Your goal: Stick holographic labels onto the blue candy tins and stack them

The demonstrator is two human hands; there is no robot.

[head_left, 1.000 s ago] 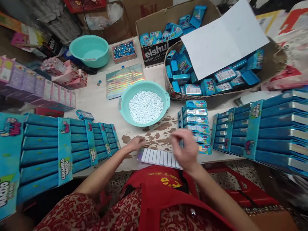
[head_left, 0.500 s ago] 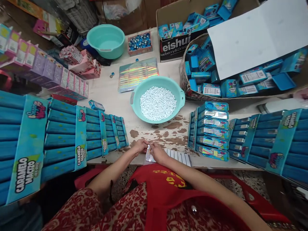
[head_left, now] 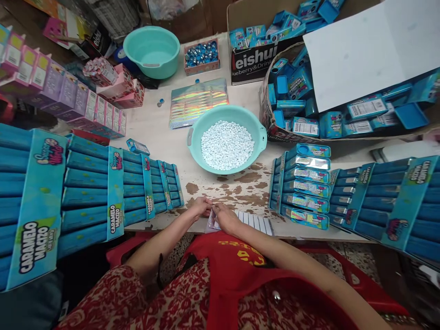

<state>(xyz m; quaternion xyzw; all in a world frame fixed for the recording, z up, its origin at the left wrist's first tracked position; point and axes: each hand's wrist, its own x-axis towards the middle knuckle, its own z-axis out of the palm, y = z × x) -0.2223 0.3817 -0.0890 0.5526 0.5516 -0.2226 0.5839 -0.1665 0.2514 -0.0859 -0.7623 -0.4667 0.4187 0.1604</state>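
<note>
Lower centre, table edge: label sheet (head_left: 257, 223) lying flat, left end at the hands.
Left hand (head_left: 201, 208): fingers curled, pinching shiny label (head_left: 213, 221).
Right hand (head_left: 227, 221): fingertips closed on same label.
Centre: bowl (head_left: 194, 135) of white tablets (head_left: 227, 145).

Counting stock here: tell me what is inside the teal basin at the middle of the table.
The basin holds a heap of small white pellets, spread across most of its floor. Whatever lies beneath the heap is covered, so it cannot be seen.
</note>
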